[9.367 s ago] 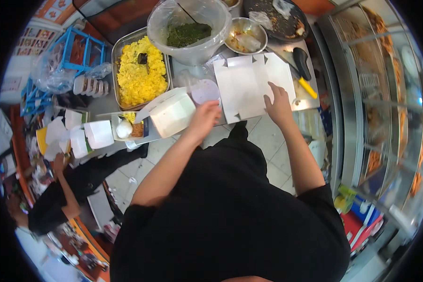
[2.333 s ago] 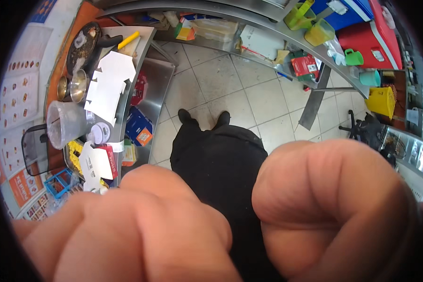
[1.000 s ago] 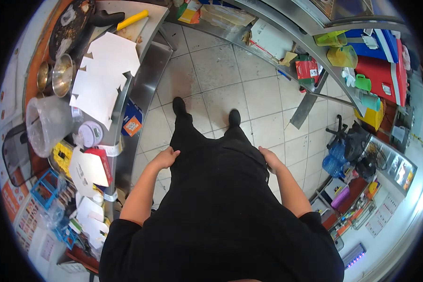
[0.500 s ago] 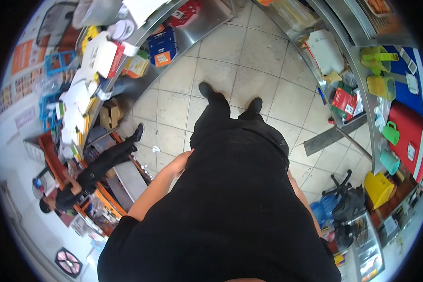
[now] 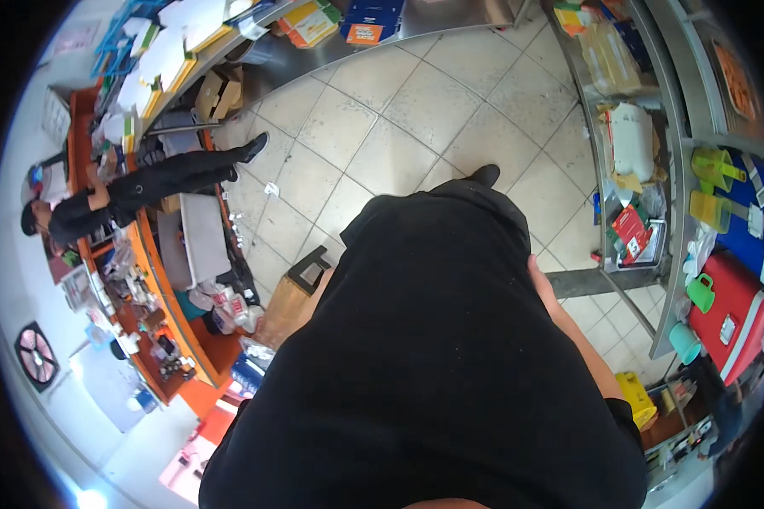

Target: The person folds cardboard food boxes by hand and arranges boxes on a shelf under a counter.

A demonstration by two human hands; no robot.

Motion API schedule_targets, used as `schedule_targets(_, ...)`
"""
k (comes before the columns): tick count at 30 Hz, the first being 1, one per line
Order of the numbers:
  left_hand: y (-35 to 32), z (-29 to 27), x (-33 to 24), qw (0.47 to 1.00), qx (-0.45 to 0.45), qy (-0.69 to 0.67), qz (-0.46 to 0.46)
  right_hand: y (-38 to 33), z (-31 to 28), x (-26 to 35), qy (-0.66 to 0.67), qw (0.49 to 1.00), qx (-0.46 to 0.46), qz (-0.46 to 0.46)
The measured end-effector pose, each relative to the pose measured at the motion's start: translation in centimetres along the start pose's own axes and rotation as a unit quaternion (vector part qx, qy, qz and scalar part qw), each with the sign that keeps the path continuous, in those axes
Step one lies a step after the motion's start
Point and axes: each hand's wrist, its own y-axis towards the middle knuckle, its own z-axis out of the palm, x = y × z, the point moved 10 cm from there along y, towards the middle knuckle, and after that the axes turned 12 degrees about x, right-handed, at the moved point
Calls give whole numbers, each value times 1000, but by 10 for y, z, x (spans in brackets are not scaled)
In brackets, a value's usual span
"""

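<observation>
My left hand hangs beside my left hip, mostly hidden behind my black shirt. A brown box-like thing with a dark frame on top stands just beyond it; I cannot tell whether they touch. On the other side, my right hand is down against my right thigh, seen edge-on. Its fingers are largely out of sight, and nothing shows in it. One dark shoe of mine is on the tiled floor.
Boxes and cartons fill a metal counter ahead. At right, a metal shelf unit bears green jugs and a red cooler box. Another person in black is at left by an orange wooden counter.
My body and view have turned left, shifting the room across the picture. The brown box-like thing has come into view near my left hand. Less of my left forearm shows, more of my right.
</observation>
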Motion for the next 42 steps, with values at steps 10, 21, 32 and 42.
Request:
schedule_targets(10, 23, -128, 71, 925, -194, 326, 9, 70, 61, -93, -383, 911, -155, -7)
schedule_targets(21, 45, -133, 222, 997, -18, 20, 72, 79, 72, -98, -645, 752, -118, 65)
schedule_targets(32, 91, -126, 198, 996, -82, 28, -30, 160, 155, 24, -362, 865, -39, 344)
schedule_targets(42, 47, -163, 12, 999, -17, -51, -3, 495, 255, 176, -888, 381, 109, 235)
